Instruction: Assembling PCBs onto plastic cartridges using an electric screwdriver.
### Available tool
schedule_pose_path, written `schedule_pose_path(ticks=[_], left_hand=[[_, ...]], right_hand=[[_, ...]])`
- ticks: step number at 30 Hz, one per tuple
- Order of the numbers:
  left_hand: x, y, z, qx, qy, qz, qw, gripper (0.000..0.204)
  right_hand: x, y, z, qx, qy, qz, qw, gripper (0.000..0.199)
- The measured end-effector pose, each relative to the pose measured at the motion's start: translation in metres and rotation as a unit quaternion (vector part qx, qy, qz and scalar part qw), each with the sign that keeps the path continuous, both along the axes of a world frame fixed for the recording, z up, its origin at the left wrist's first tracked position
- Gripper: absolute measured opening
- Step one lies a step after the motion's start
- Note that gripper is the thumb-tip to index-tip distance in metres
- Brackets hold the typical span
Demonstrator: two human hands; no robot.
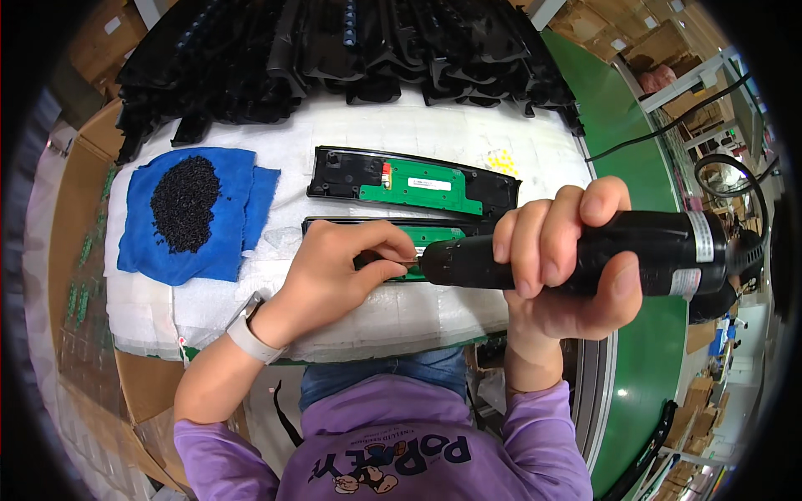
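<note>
My right hand (564, 250) is wrapped round a black electric screwdriver (652, 250), held nearly level with its tip pointing left. Its nose reaches to the fingertips of my left hand (347, 259), which pinch together at the tip; what they hold there is too small to make out. Beneath them lies a black plastic panel with a green circuit board (434, 233), partly hidden by both hands and the screwdriver. Just beyond it rests a second black panel (347, 173) with a green circuit board (451, 200), a white label and a red-and-white connector.
Left on the white padded table (242, 326) is a blue cloth (142, 242) bearing a heap of small black screws (185, 204). Black plastic parts (359, 50) are piled along the far edge. Yellow dots (501, 161) lie right of centre. A green surface (597, 108) runs along the right.
</note>
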State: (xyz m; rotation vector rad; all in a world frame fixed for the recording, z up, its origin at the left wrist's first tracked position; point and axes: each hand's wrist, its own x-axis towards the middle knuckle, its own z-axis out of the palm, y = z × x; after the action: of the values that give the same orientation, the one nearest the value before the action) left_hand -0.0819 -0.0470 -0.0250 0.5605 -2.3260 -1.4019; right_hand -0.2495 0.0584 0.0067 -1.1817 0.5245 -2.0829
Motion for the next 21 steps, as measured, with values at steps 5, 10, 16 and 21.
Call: schedule_pose_path(ticks=[5, 10, 16, 21], left_hand=[[0.001, -0.003, 0.0, 0.047, 0.007, -0.02, 0.999, 0.012], [-0.001, -0.003, 0.002, 0.019, 0.016, 0.002, 1.0, 0.01], [0.0, -0.003, 0.002, 0.06, 0.01, 0.048, 0.997, 0.013], [-0.001, -0.001, 0.002, 0.031, -0.001, 0.035, 0.999, 0.013]], right_hand=[[-0.008, 0.0, -0.003, -0.016, -0.055, 0.026, 0.998, 0.036], [-0.02, 0.008, -0.003, -0.012, -0.063, 0.051, 0.997, 0.037], [-0.038, 0.025, 0.004, 0.064, 0.077, -0.027, 0.995, 0.039], [-0.04, 0.031, 0.003, 0.084, 0.098, -0.064, 0.989, 0.037]])
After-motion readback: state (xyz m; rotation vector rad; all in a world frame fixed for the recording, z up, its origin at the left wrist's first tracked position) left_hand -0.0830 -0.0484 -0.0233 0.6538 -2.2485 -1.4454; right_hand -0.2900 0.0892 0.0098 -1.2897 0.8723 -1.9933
